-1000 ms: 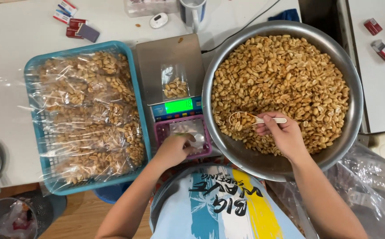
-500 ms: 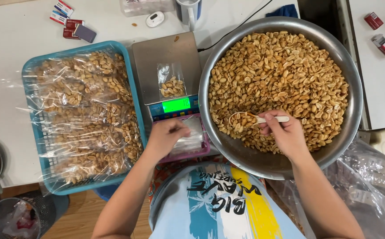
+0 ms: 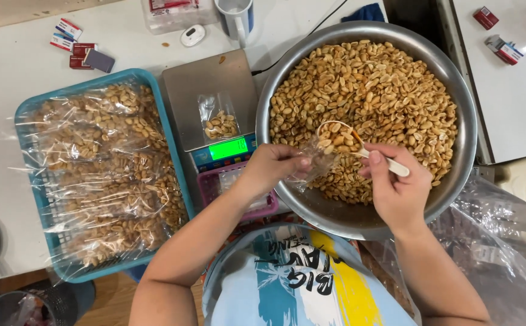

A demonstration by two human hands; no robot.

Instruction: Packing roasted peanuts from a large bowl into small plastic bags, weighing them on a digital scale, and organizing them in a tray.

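Two hands are seen over the big metal bowl (image 3: 463, 90), which is full of peanuts (image 3: 384, 84). A small clear bag (image 3: 314, 162) is pinched at its mouth by the left hand (image 3: 269, 169), just over the near left rim of the bowl. A white scoop (image 3: 338, 136) loaded with peanuts is gripped by its handle in the right hand (image 3: 396, 187), and its cup is held right at the mouth of the bag.

The step in hand looks like the filling of the bag with a scoop of nuts. For the next move, the bag's mouth would need to be kept wide, and the scoop would need to be tipped slowly so that no nuts are spilled.

On the tabletop (image 3: 9, 78), a scale (image 3: 214, 90) with a lit green screen is set just left of the bowl. Another small bag with a few peanuts (image 3: 219, 124) is lying on its plate. To the left of the scale, a blue basket (image 3: 169, 127) is packed with many filled bags of peanuts (image 3: 100, 169). A pink basket (image 3: 211, 187) is tucked near the scale, partly hidden by the left arm, and something clear and thin is kept in it.
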